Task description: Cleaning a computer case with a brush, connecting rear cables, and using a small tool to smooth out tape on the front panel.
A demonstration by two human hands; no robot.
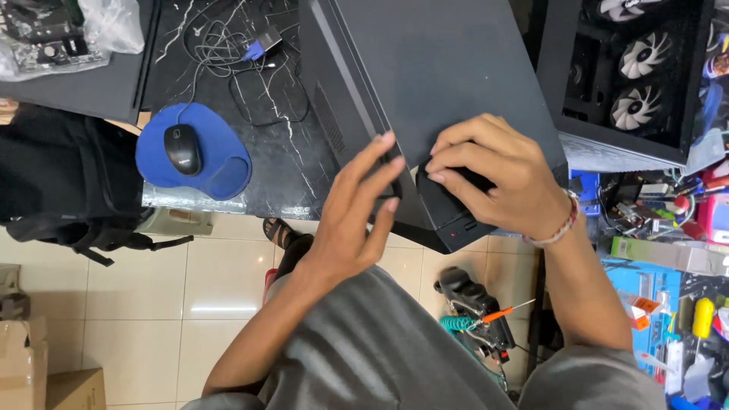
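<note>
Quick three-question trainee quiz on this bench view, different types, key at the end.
1. True or false: the left hand rests on the computer mouse.
2. The right hand grips the front corner of what? A) black desktop computer case B) backpack C) cardboard box
3. What colour is the mouse pad?

Key: 1 false, its fingertips touch the case edge; 2 A; 3 blue.

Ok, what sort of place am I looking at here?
Most likely a computer repair bench. Both hands, left hand and right hand, rest on a dark computer case; another open case with white fans stands beside it, and screwdrivers and small tools crowd the right edge.
</note>
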